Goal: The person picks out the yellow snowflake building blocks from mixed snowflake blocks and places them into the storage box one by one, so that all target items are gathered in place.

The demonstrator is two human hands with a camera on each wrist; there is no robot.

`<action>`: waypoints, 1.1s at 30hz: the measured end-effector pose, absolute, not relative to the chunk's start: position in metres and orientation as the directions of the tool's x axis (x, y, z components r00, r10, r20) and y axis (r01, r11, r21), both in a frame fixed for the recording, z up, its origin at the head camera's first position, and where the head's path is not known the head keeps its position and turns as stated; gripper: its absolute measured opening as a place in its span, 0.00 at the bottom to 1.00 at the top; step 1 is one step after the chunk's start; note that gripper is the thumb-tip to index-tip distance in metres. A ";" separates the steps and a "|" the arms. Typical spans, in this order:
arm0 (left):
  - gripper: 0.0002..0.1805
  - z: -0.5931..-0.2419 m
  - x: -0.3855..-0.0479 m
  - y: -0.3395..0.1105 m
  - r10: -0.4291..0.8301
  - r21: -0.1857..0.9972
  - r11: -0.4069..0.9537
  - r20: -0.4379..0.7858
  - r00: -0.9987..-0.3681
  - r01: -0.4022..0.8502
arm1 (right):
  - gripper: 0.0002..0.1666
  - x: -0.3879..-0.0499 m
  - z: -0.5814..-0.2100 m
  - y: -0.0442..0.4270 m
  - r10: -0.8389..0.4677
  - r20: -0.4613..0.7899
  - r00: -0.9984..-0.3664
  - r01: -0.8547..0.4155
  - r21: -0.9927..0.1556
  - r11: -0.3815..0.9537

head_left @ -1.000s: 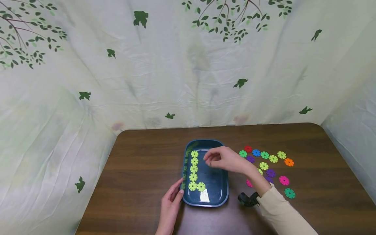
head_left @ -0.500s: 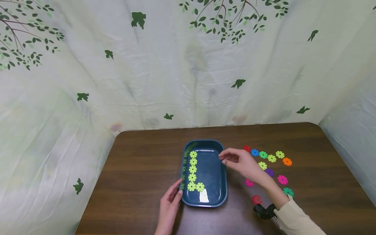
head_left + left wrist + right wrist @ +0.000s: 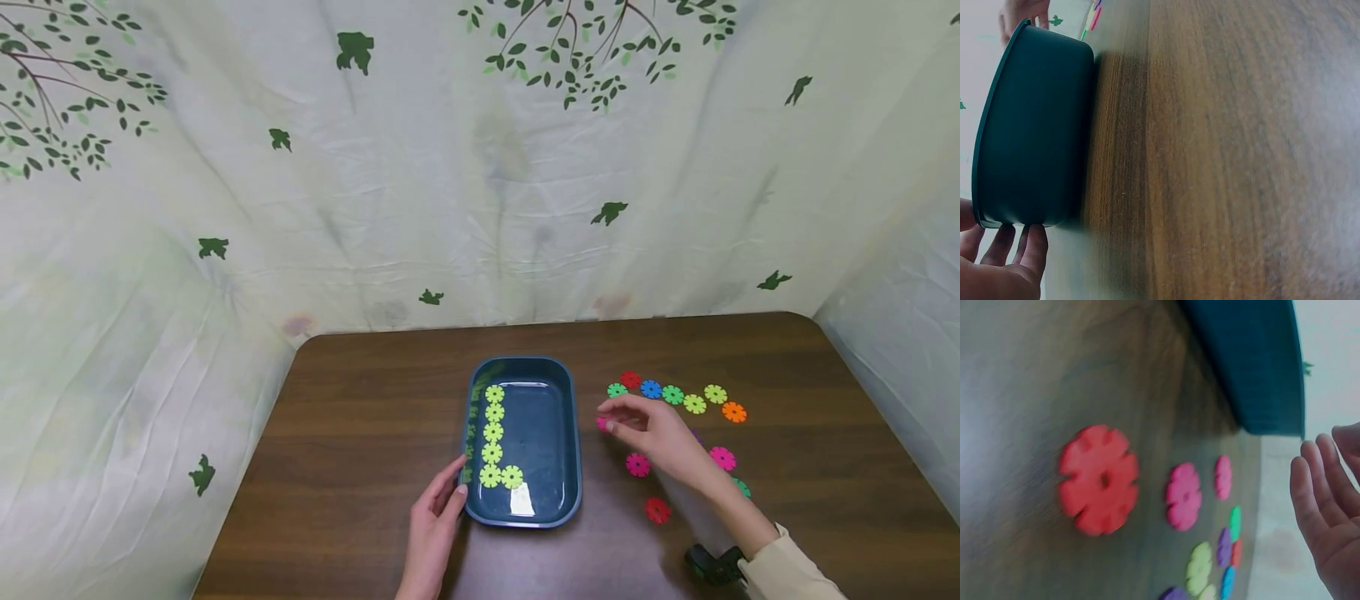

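Discs of yellow-green [image 3: 492, 432], notched like flowers, are being held in a dark blue tray [image 3: 543, 433] on the table [image 3: 375, 417]. Six are being counted there: five are being shown in a column near the tray's left wall and one just to the right of the lowest, so that an L is being formed.

By the left hand [image 3: 430, 527] the tray is being steadied at its left rim; thumb and fingers are being held apart, their tips being rested against the tray's edge. The right hand [image 3: 660, 437] is being held beyond the tray's right side, above the loose discs, its fingers being only slightly bent, with nothing being pinched. A pink disc [image 3: 602, 423] is being partly covered by its fingertips in the head view, yet in the right wrist view that disc is being shown flat on the table, apart from them.

The L is being judged as laid. Outside the tray, red [image 3: 631, 380], blue [image 3: 651, 390], green [image 3: 672, 395], orange [image 3: 734, 412] and further yellow-green discs are being left unplaced; whether any are being needed cannot be told.
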State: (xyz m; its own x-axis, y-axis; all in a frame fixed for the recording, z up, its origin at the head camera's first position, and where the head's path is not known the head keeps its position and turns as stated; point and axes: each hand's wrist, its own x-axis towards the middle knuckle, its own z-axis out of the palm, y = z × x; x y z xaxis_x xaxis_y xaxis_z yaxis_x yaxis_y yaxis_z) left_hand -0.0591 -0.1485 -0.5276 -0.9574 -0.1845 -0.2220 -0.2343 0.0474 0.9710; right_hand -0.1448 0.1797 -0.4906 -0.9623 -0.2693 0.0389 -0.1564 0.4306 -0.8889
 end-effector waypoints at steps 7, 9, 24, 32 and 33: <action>0.21 -0.527 -0.060 -0.148 -0.187 0.970 0.057 -0.222 -0.957 -0.237 | 0.17 -0.139 -0.504 0.204 -0.243 0.044 -0.969 -0.152 -0.882 0.446; 0.21 -0.527 -0.060 -0.147 -0.186 0.970 0.057 -0.220 -0.957 -0.235 | 0.17 -0.139 -0.506 0.211 -0.233 0.040 -0.972 -0.150 -0.868 0.474; 0.21 -0.525 -0.059 -0.147 -0.174 0.975 0.033 -0.212 -0.962 -0.220 | 0.23 -0.137 -0.517 0.248 -0.247 -0.039 -0.968 -0.121 -0.792 0.599; 0.21 -0.524 -0.058 -0.147 -0.189 0.969 0.038 -0.231 -0.954 -0.242 | 0.22 -0.140 -0.521 0.248 -0.273 -0.048 -0.961 -0.136 -0.775 0.617; 0.21 -0.524 -0.058 -0.147 -0.192 0.969 0.038 -0.234 -0.953 -0.246 | 0.22 -0.140 -0.521 0.248 -0.279 -0.048 -0.959 -0.141 -0.773 0.618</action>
State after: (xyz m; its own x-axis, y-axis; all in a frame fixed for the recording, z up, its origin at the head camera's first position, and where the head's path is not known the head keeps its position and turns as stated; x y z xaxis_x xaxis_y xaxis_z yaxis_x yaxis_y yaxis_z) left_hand -0.0583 -0.1469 -0.5241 -0.9531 -0.1917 -0.2341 -0.2456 0.0381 0.9686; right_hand -0.1404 0.2475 -0.5208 -0.9591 -0.2790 -0.0483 -0.1409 0.6182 -0.7733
